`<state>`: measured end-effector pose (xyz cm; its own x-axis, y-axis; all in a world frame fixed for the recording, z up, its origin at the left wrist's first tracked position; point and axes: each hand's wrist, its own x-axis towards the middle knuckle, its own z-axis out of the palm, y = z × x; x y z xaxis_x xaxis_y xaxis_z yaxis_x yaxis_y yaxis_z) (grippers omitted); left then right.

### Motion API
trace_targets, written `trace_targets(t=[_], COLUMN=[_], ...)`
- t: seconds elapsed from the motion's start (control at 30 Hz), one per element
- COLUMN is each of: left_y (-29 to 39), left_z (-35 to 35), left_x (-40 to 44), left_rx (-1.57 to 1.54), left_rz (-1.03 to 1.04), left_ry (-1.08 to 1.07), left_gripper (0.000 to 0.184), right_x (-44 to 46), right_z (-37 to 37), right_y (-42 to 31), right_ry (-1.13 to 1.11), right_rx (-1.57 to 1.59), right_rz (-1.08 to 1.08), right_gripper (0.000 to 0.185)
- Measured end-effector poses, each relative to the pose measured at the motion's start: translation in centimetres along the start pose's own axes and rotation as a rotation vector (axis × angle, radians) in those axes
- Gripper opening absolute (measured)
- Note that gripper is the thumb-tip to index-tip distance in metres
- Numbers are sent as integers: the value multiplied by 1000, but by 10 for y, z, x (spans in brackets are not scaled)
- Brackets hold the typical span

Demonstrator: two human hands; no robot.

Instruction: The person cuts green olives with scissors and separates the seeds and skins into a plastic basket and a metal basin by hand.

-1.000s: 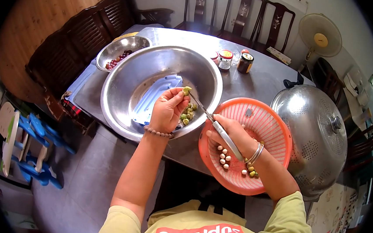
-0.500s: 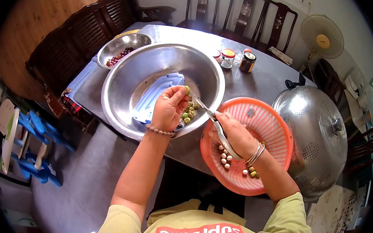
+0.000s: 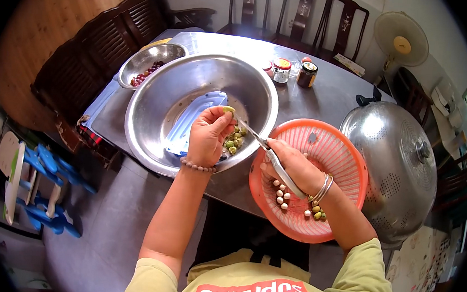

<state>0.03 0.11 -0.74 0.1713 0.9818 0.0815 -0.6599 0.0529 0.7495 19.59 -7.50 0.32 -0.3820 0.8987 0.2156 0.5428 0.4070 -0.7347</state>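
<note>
My left hand [image 3: 210, 133] pinches a small green piece [image 3: 228, 109] above the large metal basin [image 3: 136, 133]. My right hand [image 3: 294, 167] is wrapped round a metal tool [image 3: 281, 173], perhaps scissors or pliers, whose tip reaches toward that piece. Inside the basin lie a blue plastic tray [image 3: 196, 115] and several green pieces [image 3: 235, 142]. Under my right forearm, the orange basket [image 3: 352, 172] holds white round pieces [image 3: 281, 193] on its left side and yellow-green ones [image 3: 319, 214] near its front.
A metal bowl [image 3: 170, 49] with red fruit is behind the basin at left. Two lidded jars [image 3: 307, 75] [image 3: 281, 71] stand at the back of the table [image 3: 331, 93]. A large perforated metal lid [image 3: 393, 142] is right of the basket. Farther off are chairs and a fan [image 3: 401, 41].
The piece in my left fingers is turned and shows a flatter side. The tool has tilted slightly in my right hand since the earliest frame, and the view has shifted a little.
</note>
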Motion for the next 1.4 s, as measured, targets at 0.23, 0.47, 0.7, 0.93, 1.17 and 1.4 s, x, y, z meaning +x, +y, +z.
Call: trace_targets(t=[0.23, 0.47, 0.7, 0.93, 1.17, 1.4], left_y=[-1, -2, -3, -2, -2, -1], left_z=[7, 9, 8, 10, 10, 10], left_x=[-2, -4, -4, -5, -5, -4], left_rx=[127, 344, 372, 356, 296, 283], left_rz=[74, 161, 165, 182, 192, 230], left_ry=[28, 20, 1, -9, 0, 104], left_gripper=[10, 11, 10, 7, 7, 7], right_x=[-1, -2, 1, -3, -3, -1], right_z=[-2, 3, -3, 1, -11, -8], right_y=[2, 10, 0, -7, -23, -26], right_ry=[-60, -71, -112, -101, -169, -226], right_rx=[-110, -166, 119, 527, 465, 730], right_rz=[14, 44, 211, 312, 196, 377], right_gripper=[39, 38, 20, 6, 11, 16])
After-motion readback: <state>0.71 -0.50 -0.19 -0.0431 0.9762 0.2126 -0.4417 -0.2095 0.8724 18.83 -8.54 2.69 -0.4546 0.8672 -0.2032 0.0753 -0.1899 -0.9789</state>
